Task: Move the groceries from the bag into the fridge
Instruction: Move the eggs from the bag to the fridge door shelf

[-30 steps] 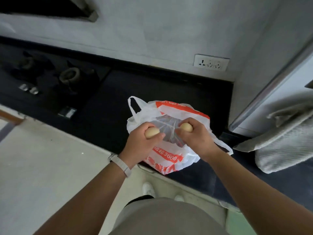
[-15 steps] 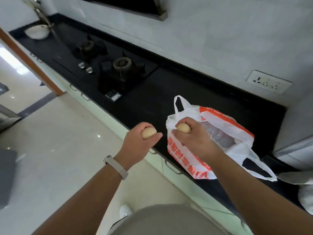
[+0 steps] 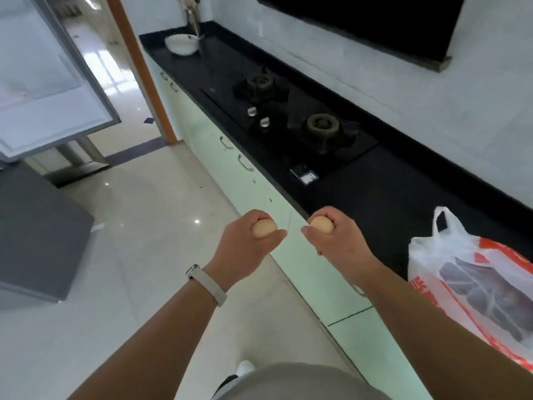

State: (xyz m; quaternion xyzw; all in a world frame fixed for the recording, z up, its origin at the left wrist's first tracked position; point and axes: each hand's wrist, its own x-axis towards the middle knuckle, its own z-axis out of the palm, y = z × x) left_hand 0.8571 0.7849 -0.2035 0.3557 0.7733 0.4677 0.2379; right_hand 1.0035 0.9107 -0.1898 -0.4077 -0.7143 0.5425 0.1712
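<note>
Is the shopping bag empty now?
No. Through the clear inner wrap of the bag dark items still show; what they are is unclear.

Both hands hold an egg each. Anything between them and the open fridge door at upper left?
Nothing visible. The left hand and right hand hold eggs over bare floor, which runs clear to the fridge door. The fridge interior is out of frame.

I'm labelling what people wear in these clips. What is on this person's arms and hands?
Both forearms are bare, with no sleeves or gloves showing. The left hand has a pale band with a metal clasp around its wrist. The right hand and its wrist wear nothing.
</note>
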